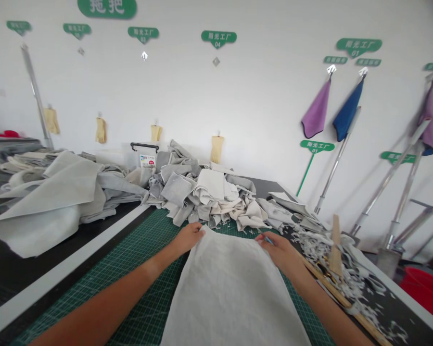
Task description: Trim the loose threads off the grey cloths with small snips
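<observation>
A pale grey cloth sheet [231, 288] lies flat on a green cutting mat [140, 259], its far end narrowing between my hands. My left hand [187, 239] pinches the cloth's far left edge. My right hand [277, 251] rests at its far right edge, with a thin blue tool, perhaps a pen [269, 240], between the fingers. Just beyond both hands is a heap of grey and cream fabric pieces [202, 192]. A long wooden strip [346, 302] runs past my right forearm, among white fabric scraps [350, 269].
Large grey fabric sheets [46, 202] are piled on the black table at left. A plastic box with a black handle [144, 156] stands behind the heap. Mops lean against the wall at right, above a red bucket [427, 293]. Yellow gloves [216, 149] hang on the wall.
</observation>
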Action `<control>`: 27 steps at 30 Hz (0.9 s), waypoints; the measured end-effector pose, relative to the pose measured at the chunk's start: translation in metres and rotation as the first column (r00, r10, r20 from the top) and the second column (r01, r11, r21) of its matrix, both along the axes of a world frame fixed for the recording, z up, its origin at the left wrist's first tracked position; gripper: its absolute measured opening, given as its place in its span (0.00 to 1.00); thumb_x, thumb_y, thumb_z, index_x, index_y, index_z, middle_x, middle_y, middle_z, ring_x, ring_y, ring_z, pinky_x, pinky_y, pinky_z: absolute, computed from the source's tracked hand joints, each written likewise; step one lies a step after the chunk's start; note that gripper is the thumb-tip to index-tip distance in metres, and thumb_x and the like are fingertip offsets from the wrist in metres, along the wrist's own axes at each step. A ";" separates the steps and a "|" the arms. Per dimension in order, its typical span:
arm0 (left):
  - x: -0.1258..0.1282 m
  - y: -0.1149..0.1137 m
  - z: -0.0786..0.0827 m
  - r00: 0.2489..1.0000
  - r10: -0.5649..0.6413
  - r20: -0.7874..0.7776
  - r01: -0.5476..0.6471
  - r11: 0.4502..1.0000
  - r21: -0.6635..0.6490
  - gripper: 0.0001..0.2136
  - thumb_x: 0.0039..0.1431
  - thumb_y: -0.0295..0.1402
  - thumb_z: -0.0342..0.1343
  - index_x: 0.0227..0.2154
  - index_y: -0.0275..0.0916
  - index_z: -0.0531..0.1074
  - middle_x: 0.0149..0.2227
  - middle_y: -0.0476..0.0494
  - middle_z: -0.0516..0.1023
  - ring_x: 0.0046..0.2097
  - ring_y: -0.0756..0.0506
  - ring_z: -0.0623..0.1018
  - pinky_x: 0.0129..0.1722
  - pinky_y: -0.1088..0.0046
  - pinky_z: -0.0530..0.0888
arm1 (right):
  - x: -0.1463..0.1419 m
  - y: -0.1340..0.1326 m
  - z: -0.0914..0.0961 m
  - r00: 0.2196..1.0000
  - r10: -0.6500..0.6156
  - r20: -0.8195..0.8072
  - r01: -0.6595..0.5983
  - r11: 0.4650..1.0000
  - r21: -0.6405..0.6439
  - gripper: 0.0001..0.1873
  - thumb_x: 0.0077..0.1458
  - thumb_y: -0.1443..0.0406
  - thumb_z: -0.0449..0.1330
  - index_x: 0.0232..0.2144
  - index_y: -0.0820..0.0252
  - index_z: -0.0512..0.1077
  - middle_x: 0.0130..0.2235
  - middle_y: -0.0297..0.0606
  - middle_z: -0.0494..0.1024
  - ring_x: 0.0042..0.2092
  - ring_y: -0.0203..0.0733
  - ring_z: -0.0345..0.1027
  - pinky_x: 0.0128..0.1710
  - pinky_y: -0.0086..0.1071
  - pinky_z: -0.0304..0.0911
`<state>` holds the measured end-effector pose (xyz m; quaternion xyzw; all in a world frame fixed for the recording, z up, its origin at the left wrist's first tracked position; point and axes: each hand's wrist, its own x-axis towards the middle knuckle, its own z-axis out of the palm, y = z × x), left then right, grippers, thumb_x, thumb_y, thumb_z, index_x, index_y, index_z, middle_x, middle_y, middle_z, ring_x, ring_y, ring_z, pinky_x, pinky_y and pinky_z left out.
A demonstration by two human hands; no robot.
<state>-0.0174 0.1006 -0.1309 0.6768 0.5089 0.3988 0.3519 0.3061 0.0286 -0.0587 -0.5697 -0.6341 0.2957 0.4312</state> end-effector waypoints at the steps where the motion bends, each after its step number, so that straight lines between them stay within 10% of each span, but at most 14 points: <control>1: 0.001 0.002 -0.001 1.000 0.007 -0.004 -0.007 1.000 0.014 0.13 0.54 0.42 0.56 0.31 0.35 0.75 0.24 0.50 0.69 0.28 0.47 0.68 0.28 0.75 0.62 | -0.011 0.001 0.003 0.996 0.052 0.066 -0.053 0.998 0.016 0.12 0.51 0.57 0.60 0.30 0.59 0.77 0.27 0.34 0.77 0.29 0.41 0.67 0.27 0.28 0.55; 12: 0.004 -0.017 0.001 0.994 -0.097 0.055 0.090 0.989 0.117 0.20 0.61 0.48 0.52 0.38 0.35 0.79 0.34 0.45 0.79 0.38 0.44 0.75 0.38 0.73 0.69 | -0.117 0.033 -0.031 0.955 0.089 0.284 -0.132 0.982 0.137 0.12 0.61 0.57 0.53 0.41 0.51 0.73 0.33 0.32 0.78 0.34 0.41 0.69 0.32 0.28 0.54; 27: 0.010 -0.030 0.007 0.985 -0.173 0.030 0.165 0.972 0.169 0.18 0.64 0.46 0.51 0.39 0.36 0.78 0.34 0.46 0.78 0.36 0.46 0.74 0.37 0.74 0.68 | -0.120 0.022 -0.053 0.929 0.081 0.360 -0.148 0.976 0.160 0.15 0.64 0.52 0.52 0.44 0.50 0.72 0.31 0.32 0.76 0.33 0.43 0.70 0.31 0.29 0.52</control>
